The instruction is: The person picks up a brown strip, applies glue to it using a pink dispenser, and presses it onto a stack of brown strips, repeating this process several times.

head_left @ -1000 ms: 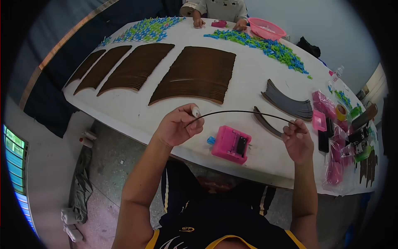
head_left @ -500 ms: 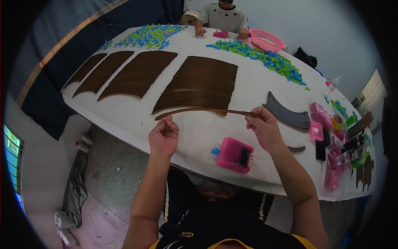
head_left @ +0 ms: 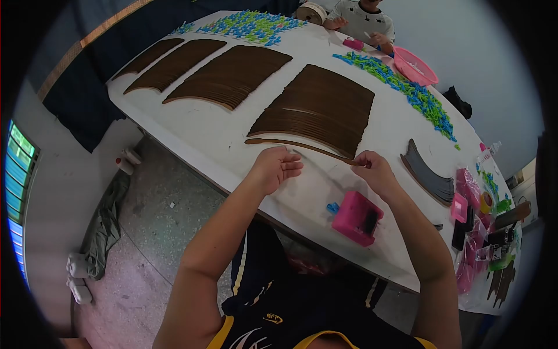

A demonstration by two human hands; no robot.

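A thin, curved brown strip [head_left: 302, 145] lies along the near edge of a wide brown sheet of similar strips [head_left: 317, 104] laid side by side. My right hand [head_left: 376, 171] pinches the strip's right end between thumb and fingertips. Just below the strip's left part is my left hand [head_left: 278, 168], its fingers loosely bent and apart, with nothing seen in them. On the table nearer to me stands a pink block-shaped holder [head_left: 356, 218] with a black part on its face and a small blue piece at its left side.
More brown sheets [head_left: 229, 75] lie to the left. Blue and green small pieces [head_left: 407, 87] are spread at the back. Grey strips [head_left: 427, 174] and pink packages [head_left: 468, 186] sit at right. Across the table a person [head_left: 363, 23] works beside a pink basket [head_left: 415, 67].
The strip has come down from above the sheet's edge to lie alongside it. My left hand has let go of its left end. The whole view has shifted and turned.
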